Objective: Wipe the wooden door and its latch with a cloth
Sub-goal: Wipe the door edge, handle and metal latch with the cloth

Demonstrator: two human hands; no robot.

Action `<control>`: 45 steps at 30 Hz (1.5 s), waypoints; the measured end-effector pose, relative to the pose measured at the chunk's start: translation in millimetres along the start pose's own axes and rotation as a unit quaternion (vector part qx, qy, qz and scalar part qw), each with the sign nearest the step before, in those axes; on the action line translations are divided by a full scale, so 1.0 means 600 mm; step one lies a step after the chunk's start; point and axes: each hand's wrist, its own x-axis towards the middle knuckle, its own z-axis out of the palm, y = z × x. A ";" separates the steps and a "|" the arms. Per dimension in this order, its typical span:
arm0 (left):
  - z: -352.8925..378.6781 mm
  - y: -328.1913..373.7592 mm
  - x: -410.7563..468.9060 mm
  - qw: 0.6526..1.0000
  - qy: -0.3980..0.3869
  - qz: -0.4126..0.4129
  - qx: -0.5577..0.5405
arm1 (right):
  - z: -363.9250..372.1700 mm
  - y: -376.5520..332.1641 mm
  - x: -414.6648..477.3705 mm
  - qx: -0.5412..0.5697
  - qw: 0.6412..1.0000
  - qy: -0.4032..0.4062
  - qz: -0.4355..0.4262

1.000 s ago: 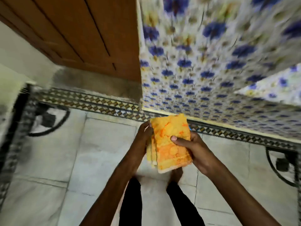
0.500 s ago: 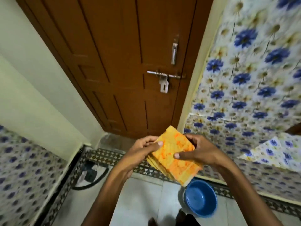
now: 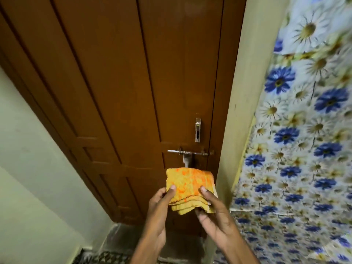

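Note:
A brown panelled wooden door (image 3: 122, 77) fills the upper middle of the view. Its metal sliding latch (image 3: 187, 153) runs across the right side, with a small metal handle (image 3: 198, 129) above it. A folded yellow-and-orange cloth (image 3: 189, 184) is held just below the latch, covering the latch's hanging hasp in part. My left hand (image 3: 162, 199) grips the cloth's left edge with thumb on top. My right hand (image 3: 211, 208) grips its right lower corner. The cloth looks apart from the door surface.
A pale green wall (image 3: 34, 168) runs along the left. A cream door frame (image 3: 240, 111) stands right of the door, then a wall with blue and white flower tiles (image 3: 297, 140). A patterned floor border (image 3: 106, 258) shows at the bottom.
The view has tilted up from the floor to the door. Both hands have raised the folded cloth from low near the floor tiles to just under the latch.

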 end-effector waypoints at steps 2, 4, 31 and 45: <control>0.015 0.016 0.025 1.000 -0.013 -0.001 0.021 | 0.015 -0.004 0.024 0.017 0.999 0.005 -0.048; 0.029 0.028 0.050 0.999 -0.035 0.000 0.025 | 0.028 -0.003 0.046 0.023 0.995 0.016 -0.096; 0.085 0.276 0.520 0.423 0.032 0.724 0.544 | 0.125 -0.106 0.343 -0.773 0.310 0.327 -0.447; 0.092 0.263 0.574 0.352 0.079 0.779 0.512 | 0.097 -0.085 0.382 -0.706 0.300 0.315 -0.559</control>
